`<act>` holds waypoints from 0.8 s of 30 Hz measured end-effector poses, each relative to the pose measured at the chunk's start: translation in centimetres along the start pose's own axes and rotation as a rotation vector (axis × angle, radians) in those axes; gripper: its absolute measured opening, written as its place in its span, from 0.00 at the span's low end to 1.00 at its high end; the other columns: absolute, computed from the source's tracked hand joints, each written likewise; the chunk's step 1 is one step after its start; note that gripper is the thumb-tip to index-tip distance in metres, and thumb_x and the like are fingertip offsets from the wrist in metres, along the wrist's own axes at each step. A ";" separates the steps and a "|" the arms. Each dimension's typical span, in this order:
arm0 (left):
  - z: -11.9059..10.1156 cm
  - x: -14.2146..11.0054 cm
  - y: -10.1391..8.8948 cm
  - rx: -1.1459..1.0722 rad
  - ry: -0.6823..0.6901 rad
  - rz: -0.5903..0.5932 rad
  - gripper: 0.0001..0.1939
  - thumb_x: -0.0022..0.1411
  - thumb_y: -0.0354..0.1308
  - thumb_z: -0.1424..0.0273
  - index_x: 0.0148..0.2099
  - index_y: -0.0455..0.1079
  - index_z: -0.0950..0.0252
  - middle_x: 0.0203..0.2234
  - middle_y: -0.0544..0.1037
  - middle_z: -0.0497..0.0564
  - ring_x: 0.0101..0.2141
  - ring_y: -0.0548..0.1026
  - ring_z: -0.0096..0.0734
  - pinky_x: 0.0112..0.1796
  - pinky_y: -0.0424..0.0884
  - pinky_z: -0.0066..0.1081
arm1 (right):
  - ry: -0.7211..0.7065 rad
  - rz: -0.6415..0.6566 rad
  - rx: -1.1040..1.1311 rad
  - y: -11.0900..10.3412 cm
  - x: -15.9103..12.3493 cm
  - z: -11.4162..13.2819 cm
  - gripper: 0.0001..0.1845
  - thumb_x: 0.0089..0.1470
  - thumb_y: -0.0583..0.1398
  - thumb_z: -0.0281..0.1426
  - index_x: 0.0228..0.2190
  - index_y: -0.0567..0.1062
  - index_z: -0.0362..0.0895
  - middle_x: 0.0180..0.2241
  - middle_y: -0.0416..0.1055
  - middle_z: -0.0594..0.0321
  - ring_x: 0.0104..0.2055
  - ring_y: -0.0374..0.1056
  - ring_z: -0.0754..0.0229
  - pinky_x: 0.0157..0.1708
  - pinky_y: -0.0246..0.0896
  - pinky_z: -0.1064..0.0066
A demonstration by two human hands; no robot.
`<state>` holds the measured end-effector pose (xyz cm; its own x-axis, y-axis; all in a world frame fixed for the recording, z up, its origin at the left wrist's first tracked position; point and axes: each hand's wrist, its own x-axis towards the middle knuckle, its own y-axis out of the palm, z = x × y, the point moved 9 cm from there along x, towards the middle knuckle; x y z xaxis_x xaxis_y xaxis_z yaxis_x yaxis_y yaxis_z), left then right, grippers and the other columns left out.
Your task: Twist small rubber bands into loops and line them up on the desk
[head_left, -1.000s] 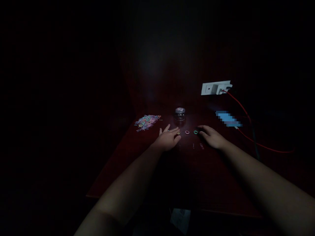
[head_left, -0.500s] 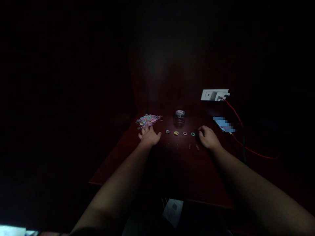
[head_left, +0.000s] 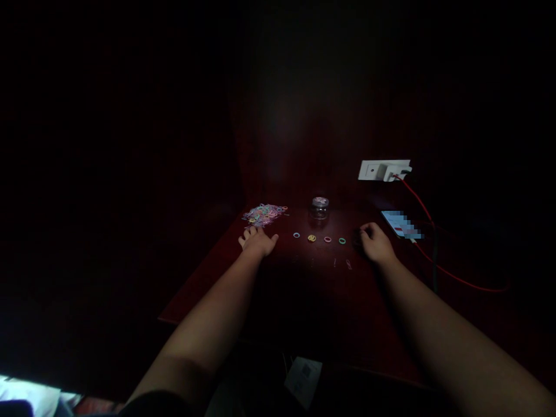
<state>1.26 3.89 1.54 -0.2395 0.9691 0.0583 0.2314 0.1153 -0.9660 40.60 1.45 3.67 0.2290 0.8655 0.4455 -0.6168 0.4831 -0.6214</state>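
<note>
L hand [head_left: 258, 242] palm-down, fingers spread wide, at near edge of band pile [head_left: 264, 214], L side of tabletop [head_left: 304, 289]; contact unclear. R hand [head_left: 377, 243] curled narrow, just R of green ring [head_left: 339, 241]; can't tell if holding anything. Row betw. hands, L–R: blue ring [head_left: 294, 236], yellow rings [head_left: 311, 238], pink ring [head_left: 325, 240], green ring. Jar [head_left: 319, 212] behind row, lid [head_left: 320, 201] on. Phone [head_left: 394, 222] R of R hand, red cable [head_left: 452, 278] at near end.
</note>
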 end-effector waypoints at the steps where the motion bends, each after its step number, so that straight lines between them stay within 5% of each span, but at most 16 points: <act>1: 0.0 0.1 0.0 0.001 0.001 -0.003 0.44 0.55 0.43 0.41 0.64 0.56 0.66 0.64 0.53 0.64 0.62 0.50 0.61 0.56 0.51 0.58 | 0.023 -0.010 0.044 -0.1 0.1 -0.4 0.09 0.52 0.53 0.35 0.35 0.68 0.46 0.33 0.73 0.57 0.35 0.69 0.53 0.38 0.64 0.62; 9: -0.1 0.9 -1.2 -0.112 0.076 -0.139 0.38 0.53 0.53 0.45 0.59 0.63 0.64 0.59 0.62 0.66 0.57 0.60 0.61 0.51 0.61 0.55 | 0.129 0.041 0.359 1.2 0.4 -2.5 0.09 0.51 0.57 0.37 0.36 0.67 0.49 0.29 0.73 0.61 0.28 0.73 0.54 0.25 0.66 0.65; 12: 0.7 1.8 -2.1 -0.276 0.126 -0.237 0.30 0.54 0.57 0.52 0.55 0.68 0.64 0.54 0.69 0.63 0.53 0.67 0.55 0.50 0.65 0.47 | 0.130 0.071 0.402 1.4 0.3 -2.4 0.10 0.51 0.57 0.38 0.36 0.67 0.50 0.29 0.73 0.62 0.27 0.73 0.54 0.24 0.66 0.64; 18: 4.8 3.1 -2.9 -0.436 0.179 -0.254 0.11 0.57 0.57 0.69 0.43 0.74 0.62 0.37 0.80 0.52 0.38 0.77 0.35 0.41 0.69 0.28 | 0.055 0.115 0.302 1.0 -0.2 -1.9 0.10 0.52 0.57 0.40 0.35 0.67 0.49 0.34 0.73 0.61 0.32 0.74 0.53 0.31 0.68 0.62; 24: 7.3 3.5 -3.7 -0.453 0.184 -0.264 0.10 0.58 0.54 0.71 0.41 0.73 0.63 0.35 0.80 0.51 0.35 0.77 0.30 0.38 0.70 0.25 | -0.090 0.128 0.137 -0.1 -1.8 0.2 0.13 0.51 0.58 0.42 0.36 0.68 0.48 0.35 0.74 0.59 0.36 0.70 0.54 0.36 0.67 0.62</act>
<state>-7.31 5.31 3.50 -0.1847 0.9122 0.3657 0.5778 0.4018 -0.7104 40.06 -0.22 3.08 0.0783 0.9003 0.4282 -0.7347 0.3425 -0.5857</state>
